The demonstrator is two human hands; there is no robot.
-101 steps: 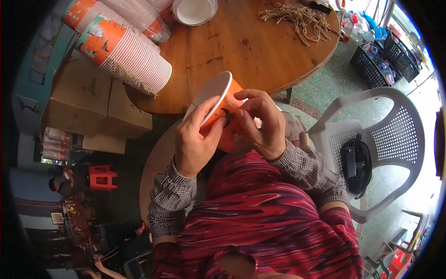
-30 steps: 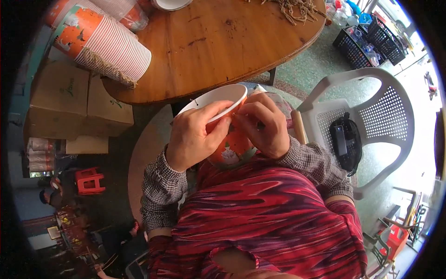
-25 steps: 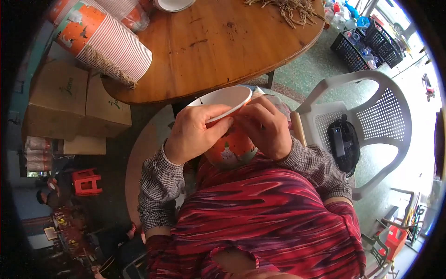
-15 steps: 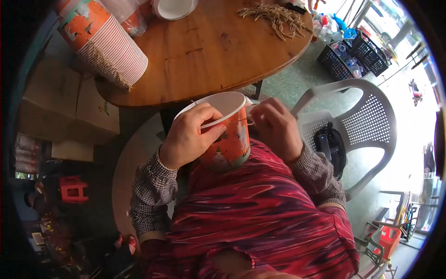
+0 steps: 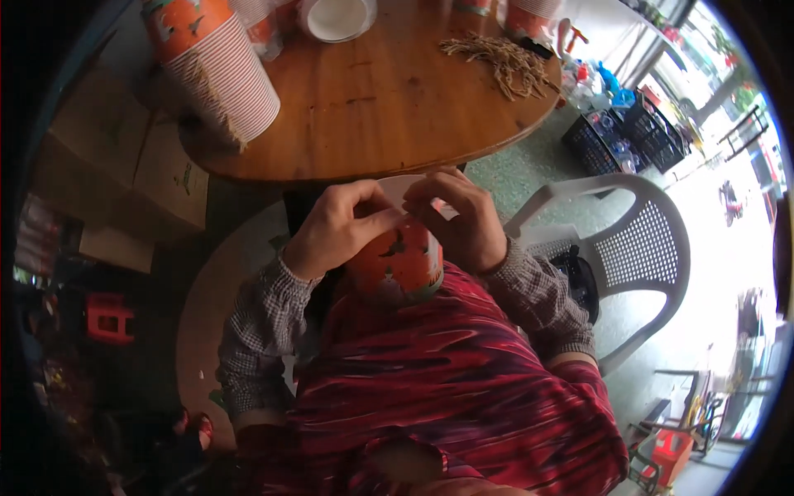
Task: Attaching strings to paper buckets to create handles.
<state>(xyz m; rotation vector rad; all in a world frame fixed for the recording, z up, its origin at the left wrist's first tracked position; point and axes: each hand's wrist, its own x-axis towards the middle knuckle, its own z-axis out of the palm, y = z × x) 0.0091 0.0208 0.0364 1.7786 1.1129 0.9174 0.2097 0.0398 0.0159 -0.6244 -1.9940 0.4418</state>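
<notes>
My L hand (image 5: pixel 335 227) and R hand (image 5: pixel 465 219) are up by the rim of the orange cup (image 5: pixel 393 260). Both are narrow, thumb & fingers bent in, & the tips nearly meet at the front of the rim. Can't tell if they grip the rim or pinch smth small. The cup is btwn my hands, open end up, just in front of my red top (image 5: pixel 455 372), on my side of the brown counter (image 5: pixel 372 103). It has dark bits on it & a green band down low. On the counter, a tall cup stack (image 5: pixel 219 83) is at the L end w/ tan string down its side. A white tub (image 5: pixel 336 18) is at the far edge & a pile of string (image 5: pixel 504 62) is near the R end. To my R is a gray chair (image 5: pixel 637 252) w/ a black bag (image 5: pixel 579 281) on it.
</notes>
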